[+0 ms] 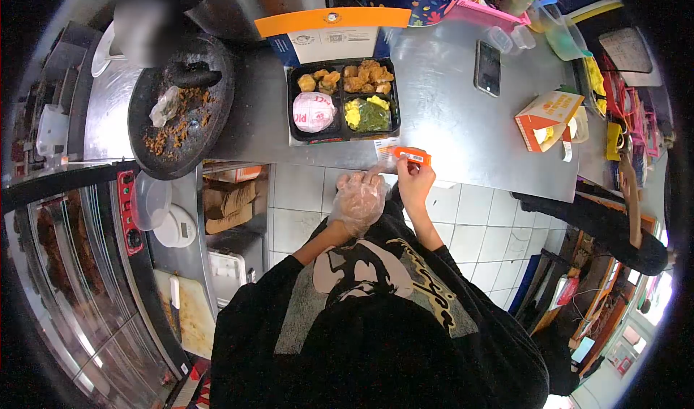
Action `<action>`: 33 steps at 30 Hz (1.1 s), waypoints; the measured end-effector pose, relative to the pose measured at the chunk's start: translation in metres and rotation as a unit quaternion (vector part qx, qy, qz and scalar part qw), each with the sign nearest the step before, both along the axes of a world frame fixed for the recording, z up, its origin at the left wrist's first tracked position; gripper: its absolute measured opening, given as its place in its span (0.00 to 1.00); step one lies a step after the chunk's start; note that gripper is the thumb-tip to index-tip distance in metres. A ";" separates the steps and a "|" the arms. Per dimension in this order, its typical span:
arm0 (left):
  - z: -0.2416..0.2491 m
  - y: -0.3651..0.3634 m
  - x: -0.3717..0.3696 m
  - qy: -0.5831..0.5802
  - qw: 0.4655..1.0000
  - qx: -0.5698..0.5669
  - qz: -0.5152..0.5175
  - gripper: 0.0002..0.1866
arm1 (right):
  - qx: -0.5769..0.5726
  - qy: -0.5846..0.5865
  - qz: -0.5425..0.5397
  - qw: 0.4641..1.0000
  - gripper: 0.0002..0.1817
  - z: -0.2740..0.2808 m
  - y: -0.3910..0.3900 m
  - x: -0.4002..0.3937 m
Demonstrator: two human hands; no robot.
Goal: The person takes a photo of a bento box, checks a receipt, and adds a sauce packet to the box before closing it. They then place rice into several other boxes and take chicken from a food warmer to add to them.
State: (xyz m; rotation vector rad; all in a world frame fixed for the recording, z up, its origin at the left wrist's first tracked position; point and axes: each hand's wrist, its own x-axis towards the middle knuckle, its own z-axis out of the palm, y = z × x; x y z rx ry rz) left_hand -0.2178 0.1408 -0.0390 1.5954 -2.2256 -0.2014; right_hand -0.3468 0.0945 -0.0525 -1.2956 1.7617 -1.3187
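Just over the front edge of the steel table [448, 105], my right hand [416, 185] holds an orange packet [413, 156] with white print between thumb and fingers. My left hand [359, 201], in a clear plastic glove, is beside it, its fingers curled near a small printed paper [387, 148] at the table edge; I cannot make out what they hold. Beyond both hands stands an open black compartment box [343, 135] with fried pieces [367, 77], a wrapped rice ball [313, 112], and yellow and green food [367, 114]. Its orange-edged lid [332, 22] is raised behind.
A dark stone mortar [217, 112] with a pestle [191, 74] lies left. A phone [488, 69] and a small food carton [549, 112] are on the right. Another person's arm [632, 199] is at far right. A scale [175, 227] sits lower left.
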 end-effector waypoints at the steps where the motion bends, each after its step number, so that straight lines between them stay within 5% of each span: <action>1: 0.002 -0.001 0.000 0.000 1.000 -0.001 0.000 0.09 | -0.001 0.000 0.000 1.000 0.07 0.003 0.000 0.000; 10: 0.009 -0.004 0.000 -0.039 0.998 0.056 -0.013 0.09 | 0.013 0.018 0.028 0.999 0.06 0.008 -0.003 -0.002; 16: 0.003 -0.002 0.000 -0.025 0.999 0.033 -0.002 0.09 | 0.020 -0.138 -0.002 0.990 0.08 -0.016 0.003 -0.012; 19: 0.006 -0.002 0.002 -0.011 0.995 0.097 -0.024 0.14 | 0.026 -0.115 0.020 0.993 0.09 -0.013 0.005 -0.012; 28: 0.006 -0.002 0.002 -0.014 1.000 0.010 -0.009 0.10 | 0.027 -0.066 0.062 0.996 0.07 -0.007 0.006 -0.002; 30: 0.006 -0.002 0.002 0.010 0.995 0.094 -0.017 0.16 | 0.042 -0.011 0.077 0.996 0.07 -0.001 0.005 -0.003; 33: 0.010 -0.003 0.003 -0.017 0.999 0.032 -0.017 0.11 | 0.060 0.048 0.044 0.996 0.07 0.010 0.006 -0.002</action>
